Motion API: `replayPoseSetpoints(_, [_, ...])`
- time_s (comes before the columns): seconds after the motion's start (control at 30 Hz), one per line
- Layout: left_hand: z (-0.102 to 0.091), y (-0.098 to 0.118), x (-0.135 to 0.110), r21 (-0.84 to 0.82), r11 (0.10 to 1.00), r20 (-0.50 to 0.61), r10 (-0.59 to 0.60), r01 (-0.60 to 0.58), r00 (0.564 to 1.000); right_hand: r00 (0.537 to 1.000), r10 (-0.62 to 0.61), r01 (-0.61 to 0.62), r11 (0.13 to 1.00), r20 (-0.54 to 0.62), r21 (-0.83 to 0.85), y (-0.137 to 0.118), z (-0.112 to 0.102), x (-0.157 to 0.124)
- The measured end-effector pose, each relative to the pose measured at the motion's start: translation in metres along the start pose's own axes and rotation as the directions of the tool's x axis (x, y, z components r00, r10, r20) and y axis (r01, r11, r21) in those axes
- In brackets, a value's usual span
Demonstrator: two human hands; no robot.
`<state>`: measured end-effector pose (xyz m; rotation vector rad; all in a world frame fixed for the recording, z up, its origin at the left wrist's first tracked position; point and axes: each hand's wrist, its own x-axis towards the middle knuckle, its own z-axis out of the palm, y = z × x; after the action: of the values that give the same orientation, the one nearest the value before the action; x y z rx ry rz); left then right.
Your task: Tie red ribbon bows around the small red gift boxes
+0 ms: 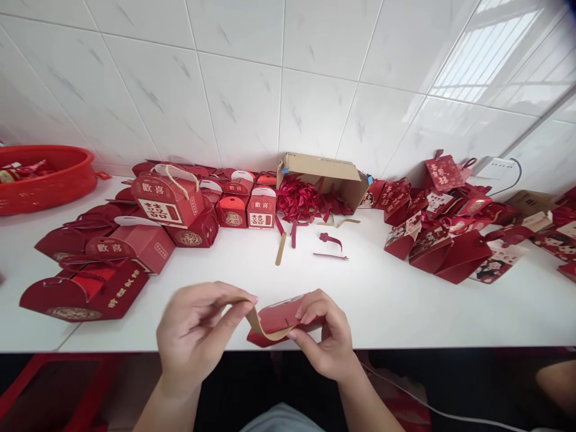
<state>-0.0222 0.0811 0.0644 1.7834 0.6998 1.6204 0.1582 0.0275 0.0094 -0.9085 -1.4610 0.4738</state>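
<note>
Near the table's front edge, my left hand pinches one end of a tan paper strap between thumb and fingers. The strap curves down across the near side of a red gift box. My right hand is closed at the strap's other end, with its thumb below and its fingers on the box. Part of the box is hidden behind the right fingers. On the table beyond the hands lie loose straps, one tan strap and one dark red strap with a flower-shaped end.
Finished-looking red gift boxes are stacked at the left, more printed boxes at the right. A cardboard carton holding red straps stands against the tiled wall. A red plastic basin sits far left, a power strip at right.
</note>
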Motion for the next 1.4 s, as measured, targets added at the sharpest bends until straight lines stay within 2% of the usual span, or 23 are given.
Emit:
replayPoseSetpoints(0.1, [0.009, -0.004, -0.007, -0.014, 0.998, 0.105, -0.054, 0.055, 0.993, 1.0, -0.003, 0.002, 1.0, -0.014, -0.017, 0.001, -0.002, -0.002])
replayPoseSetpoints(0.2, [0.014, -0.009, -0.014, -0.107, 0.99, 0.12, -0.085, 0.098, 0.989, 1.0, -0.015, 0.014, 1.0, -0.015, -0.011, 0.001, -0.004, -0.002])
replayPoseSetpoints(0.27, [0.013, -0.01, -0.016, -0.057, 0.996, 0.131, -0.058, 0.066, 0.99, 1.0, -0.019, 0.019, 1.0, -0.014, -0.011, 0.001, -0.006, -0.002])
replayPoseSetpoints(0.3, [0.012, -0.011, -0.016, 0.001, 0.999, 0.171, -0.051, 0.051, 0.984, 1.0, -0.025, 0.025, 1.0, -0.014, -0.015, 0.001, -0.006, -0.002])
replayPoseSetpoints(0.43, [0.003, -0.011, -0.015, 0.185, 0.981, 0.376, -0.127, 0.06, 0.918, 0.998, -0.057, 0.056, 0.998, -0.02, -0.033, 0.001, -0.007, -0.001])
replayPoseSetpoints(0.57, [0.001, -0.012, -0.013, 0.154, 0.987, 0.454, -0.105, 0.038, 0.885, 0.996, -0.086, 0.084, 0.996, -0.034, -0.041, 0.0, -0.007, 0.0])
replayPoseSetpoints(0.7, [0.006, -0.016, -0.015, 0.14, 0.99, 0.465, -0.092, 0.03, 0.881, 0.996, -0.089, 0.087, 0.994, -0.031, -0.058, -0.001, -0.007, 0.001])
replayPoseSetpoints(0.83, [0.011, -0.017, -0.019, 0.138, 0.978, 0.464, -0.205, 0.158, 0.862, 0.997, -0.066, 0.064, 0.996, -0.031, -0.069, 0.0, -0.008, 0.0])
replayPoseSetpoints(0.93, [0.012, -0.016, -0.022, 0.156, 0.968, 0.417, -0.246, 0.197, 0.875, 0.998, -0.061, 0.059, 0.996, -0.029, -0.073, 0.002, -0.009, 0.0])
replayPoseSetpoints(1.03, [0.012, -0.015, -0.023, 0.152, 0.969, 0.38, -0.242, 0.198, 0.893, 0.998, -0.058, 0.056, 0.996, -0.028, -0.07, 0.002, -0.008, 0.0])
replayPoseSetpoints(1.2, [0.013, -0.017, -0.023, 0.099, 0.977, 0.427, -0.214, 0.189, 0.879, 0.998, -0.054, 0.052, 0.996, -0.025, -0.078, 0.0, -0.007, 0.0])
replayPoseSetpoints(1.4, [0.016, -0.019, -0.023, 0.087, 0.975, 0.408, -0.22, 0.202, 0.886, 0.998, -0.064, 0.064, 0.996, -0.009, -0.064, -0.001, -0.006, 0.001])
